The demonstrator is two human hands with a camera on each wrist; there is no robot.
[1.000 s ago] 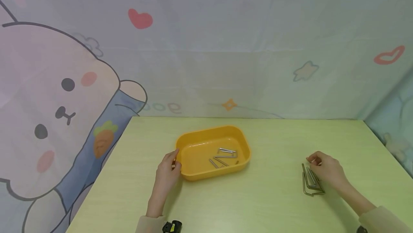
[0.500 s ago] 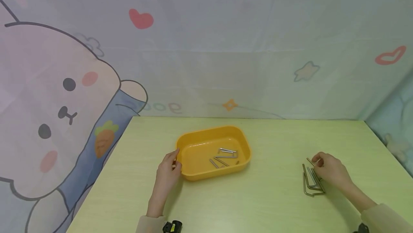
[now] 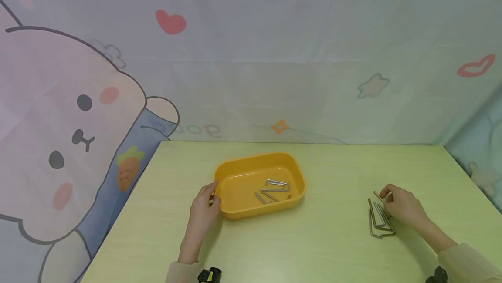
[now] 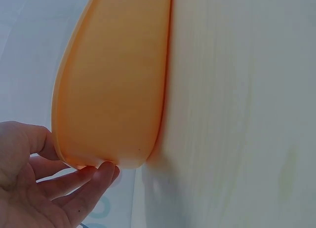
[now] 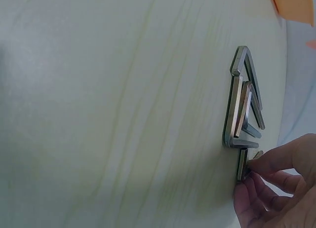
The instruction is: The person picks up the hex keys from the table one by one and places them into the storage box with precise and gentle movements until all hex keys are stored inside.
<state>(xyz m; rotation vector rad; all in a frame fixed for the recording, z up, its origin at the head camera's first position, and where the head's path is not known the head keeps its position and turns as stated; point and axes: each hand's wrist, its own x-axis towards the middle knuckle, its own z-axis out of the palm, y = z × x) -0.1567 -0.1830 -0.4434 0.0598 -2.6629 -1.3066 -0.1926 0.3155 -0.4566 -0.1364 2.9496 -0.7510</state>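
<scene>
My left hand [image 3: 205, 208] grips the left end of a yellow tray [image 3: 240, 213], which appears orange in the left wrist view, with thumb and fingers against its rim and end wall. Inside the tray lie several L-shaped hex keys [image 3: 274, 190]. To the right, my right hand [image 3: 404, 207] pinches a small hex key [image 3: 378, 196] between thumb and fingers; the rest of that key is hidden by the hand. Just beside those fingers lies a group of bent metal hex keys [image 3: 374, 226] on the table, some larger than others. The right wrist view shows these keys [image 5: 230, 109] nested close together.
A pale wooden table [image 3: 321, 239] carries everything. Behind it hangs a printed cloth [image 3: 251, 56] with hearts and a cartoon animal. Bare tabletop [image 3: 333, 187] separates the tray from the loose keys.
My right hand has shifted slightly right, and a small hex key now sticks out from its fingertips above the group. My left hand and the tray have kept their place.
</scene>
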